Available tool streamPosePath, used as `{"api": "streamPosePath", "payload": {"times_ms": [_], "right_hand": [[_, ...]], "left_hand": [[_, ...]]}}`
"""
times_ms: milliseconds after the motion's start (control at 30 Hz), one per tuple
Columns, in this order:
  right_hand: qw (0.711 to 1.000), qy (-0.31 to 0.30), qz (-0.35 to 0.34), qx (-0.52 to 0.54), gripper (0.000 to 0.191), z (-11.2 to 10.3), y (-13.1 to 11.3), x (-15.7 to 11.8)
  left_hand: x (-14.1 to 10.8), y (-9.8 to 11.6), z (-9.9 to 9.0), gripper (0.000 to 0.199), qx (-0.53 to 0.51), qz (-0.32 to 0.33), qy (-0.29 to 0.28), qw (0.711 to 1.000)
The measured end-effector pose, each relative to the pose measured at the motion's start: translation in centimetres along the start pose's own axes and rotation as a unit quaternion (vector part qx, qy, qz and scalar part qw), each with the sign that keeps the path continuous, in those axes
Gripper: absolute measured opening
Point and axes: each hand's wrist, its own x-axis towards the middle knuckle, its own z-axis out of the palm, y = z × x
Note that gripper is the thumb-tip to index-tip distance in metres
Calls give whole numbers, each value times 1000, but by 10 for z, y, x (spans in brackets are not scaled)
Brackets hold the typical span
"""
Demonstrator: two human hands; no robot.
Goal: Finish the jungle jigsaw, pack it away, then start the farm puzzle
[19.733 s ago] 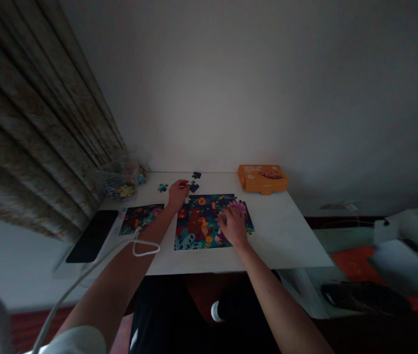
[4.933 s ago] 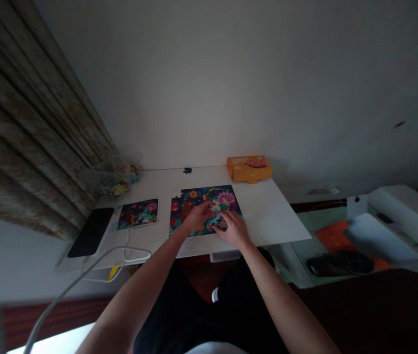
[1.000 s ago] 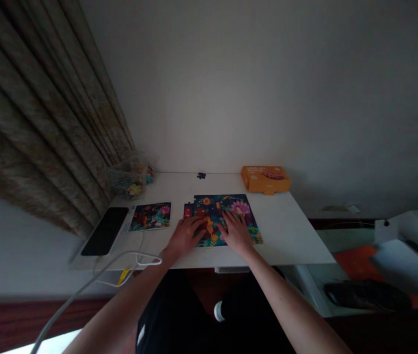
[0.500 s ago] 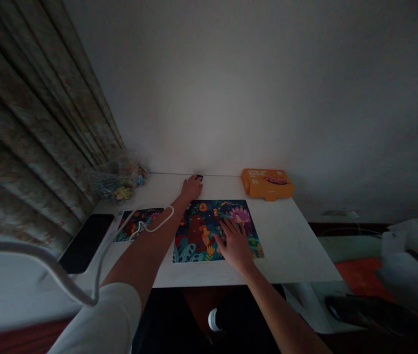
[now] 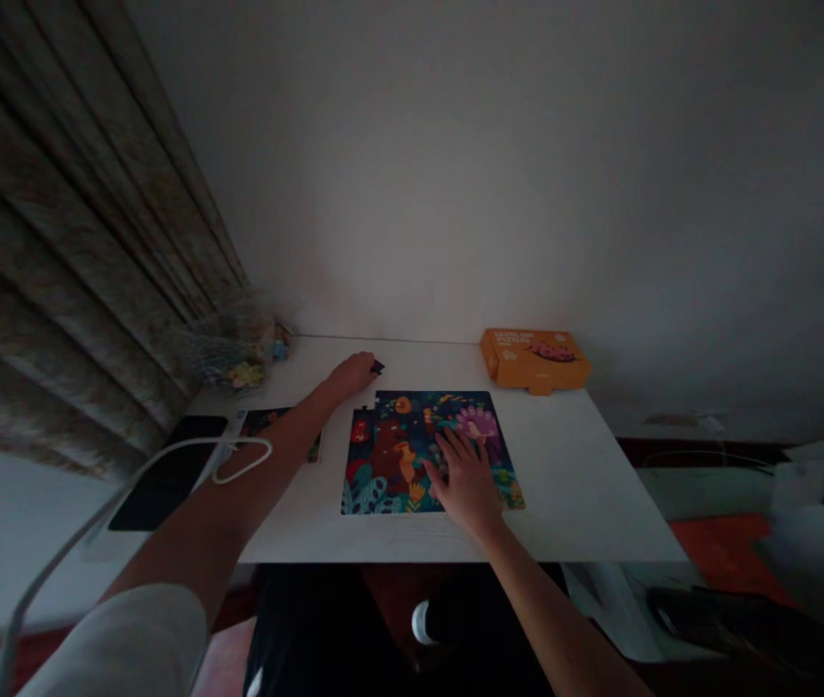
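The piece [image 5: 378, 368] is pulled nearer, pinched by the left hand [image 5: 351, 376]; the puzzle [image 5: 395, 453], one corner short, is touched by the spread right hand [image 5: 468, 480].

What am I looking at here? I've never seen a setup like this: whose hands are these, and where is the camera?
There is no machine: these are a person's own bare hands, and every picture comes from one camera worn on the head, looking forward and down. On the white table lies a nearly complete puzzle with a gap at its far left corner. The right hand rests on it. The left hand holds a dark puzzle piece. Around them are an orange box, a plastic bag, a partly covered printed sheet and a flat black device.
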Motion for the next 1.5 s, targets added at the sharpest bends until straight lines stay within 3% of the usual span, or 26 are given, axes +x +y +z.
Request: {"api": "streamPosePath", "payload": {"times_ms": [233, 433, 500, 600, 633, 700, 933, 1133, 1267, 1367, 1433, 1500], "right_hand": [[1000, 16, -6, 22, 47, 4, 4, -1], [992, 49, 18, 116, 43, 8, 18, 4], [984, 50, 33, 167, 39, 7, 25, 8], [975, 35, 59, 210, 34, 1, 28, 18], [975, 37, 61, 209, 33, 0, 26, 22], [977, 50, 50, 201, 31, -2, 13, 29], [965, -5, -88, 248, 53, 0, -55, 45], [968, -27, -158, 192, 44, 8, -69, 41], [972, -22, -190, 137, 43, 15, -66, 39], [975, -13, -187, 120, 38, 16, -61, 45], [979, -8, -168, 115, 36, 15, -58, 55], [983, -15, -146, 107, 35, 14, -56, 71]], "left_hand": [[0, -9, -3, 48, -106, -45, 20, 993], [-32, -10, -5, 28, -208, -97, 89, 969], [-54, -9, -3, 27, -291, -106, 130, 942], [-93, -1, 5, 35, -479, -113, 181, 851], [-106, 3, 8, 37, -519, -114, 181, 827], [-128, 13, 15, 38, -556, -117, 164, 807], [-171, 34, 28, 33, -583, -100, 128, 796], [-182, 26, 28, 33, -601, -104, 114, 784], [-182, 24, 33, 29, -574, -104, 104, 806], [-189, 24, 40, 28, -459, -86, 176, 866], [-200, 26, 46, 31, -343, -26, 217, 914], [-210, 28, 52, 33, -230, 54, 207, 949]]}}
